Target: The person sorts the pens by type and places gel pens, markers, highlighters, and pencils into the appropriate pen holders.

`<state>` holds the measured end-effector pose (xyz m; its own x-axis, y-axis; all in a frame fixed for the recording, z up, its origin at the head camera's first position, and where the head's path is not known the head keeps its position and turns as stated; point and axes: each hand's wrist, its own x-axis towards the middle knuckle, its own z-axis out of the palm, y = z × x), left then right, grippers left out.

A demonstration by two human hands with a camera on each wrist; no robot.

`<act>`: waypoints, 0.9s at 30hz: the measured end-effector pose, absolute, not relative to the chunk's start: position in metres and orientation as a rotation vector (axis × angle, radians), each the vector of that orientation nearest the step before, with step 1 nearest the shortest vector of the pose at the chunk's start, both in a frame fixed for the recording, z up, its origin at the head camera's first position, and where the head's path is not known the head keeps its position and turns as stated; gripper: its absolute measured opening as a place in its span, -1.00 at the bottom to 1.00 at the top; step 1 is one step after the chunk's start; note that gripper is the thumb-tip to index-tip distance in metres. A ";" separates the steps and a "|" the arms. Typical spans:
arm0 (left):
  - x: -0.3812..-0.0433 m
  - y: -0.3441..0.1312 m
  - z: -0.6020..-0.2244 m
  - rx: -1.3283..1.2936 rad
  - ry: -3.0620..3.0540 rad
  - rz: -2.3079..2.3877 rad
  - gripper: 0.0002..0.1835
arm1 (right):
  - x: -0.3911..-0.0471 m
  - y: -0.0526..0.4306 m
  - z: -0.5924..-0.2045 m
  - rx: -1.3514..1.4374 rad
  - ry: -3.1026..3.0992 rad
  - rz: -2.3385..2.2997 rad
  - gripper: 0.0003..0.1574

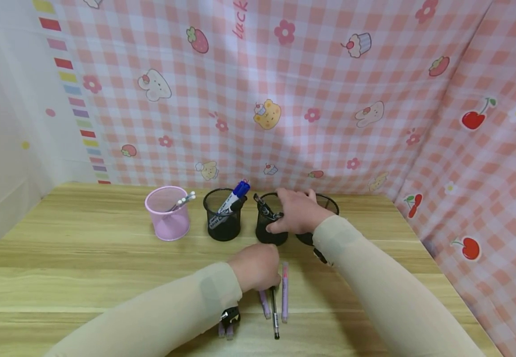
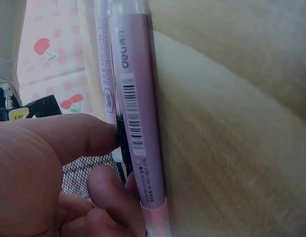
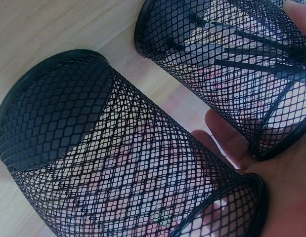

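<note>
My left hand point(image 1: 254, 267) is low over the table, its thumb and curled fingers pinching a black pen point(image 1: 275, 317) with a clear barrel. In the left wrist view a lilac highlighter point(image 2: 135, 108) crosses in front of that pen and partly hides it. A second lilac highlighter point(image 1: 285, 297) lies just right of the pen. My right hand point(image 1: 300, 213) grips a black mesh pen cup point(image 1: 272, 235) by its upper part, thumb on the near side and fingers behind. Several dark pens point(image 1: 264, 207) stand in this cup. Its mesh shows them in the right wrist view.
Another black mesh cup point(image 3: 118, 133) stands to the right, partly behind my right hand. Left of the gripped cup is a black cup point(image 1: 224, 230) with a blue-capped marker point(image 1: 235, 197), then a pink cup point(image 1: 171, 225) with white-tipped pens. More lilac highlighters point(image 1: 225, 331) lie by my left wrist.
</note>
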<state>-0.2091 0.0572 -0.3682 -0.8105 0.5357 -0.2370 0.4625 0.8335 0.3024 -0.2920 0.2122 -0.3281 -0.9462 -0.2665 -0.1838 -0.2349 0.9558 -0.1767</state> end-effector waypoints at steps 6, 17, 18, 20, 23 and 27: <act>-0.207 0.057 -0.368 0.719 2.686 0.402 -0.45 | -0.291 0.213 -0.328 -0.372 2.899 -0.231 0.27; -0.209 0.052 -0.363 0.676 2.695 0.591 -0.53 | -0.292 0.212 -0.329 -0.375 2.908 -0.219 0.25; -0.209 0.051 -0.362 0.676 2.695 0.608 -0.54 | -0.292 0.212 -0.329 -0.375 2.909 -0.220 0.25; -0.208 0.049 -0.362 0.675 2.695 0.642 -0.55 | -0.292 0.212 -0.329 -0.374 2.911 -0.222 0.25; -0.208 0.047 -0.360 0.669 2.678 0.704 -0.53 | -0.291 0.211 -0.329 -0.375 2.915 -0.225 0.24; -0.207 0.043 -0.359 0.668 2.650 0.772 -0.54 | -0.291 0.210 -0.329 -0.372 2.919 -0.222 0.23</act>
<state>-0.2068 0.0429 -0.3590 -0.8465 0.5101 -0.1523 0.3485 0.7473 0.5658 -0.2905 0.2104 -0.3290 -0.9504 -0.2615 -0.1683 -0.2331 0.9573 -0.1710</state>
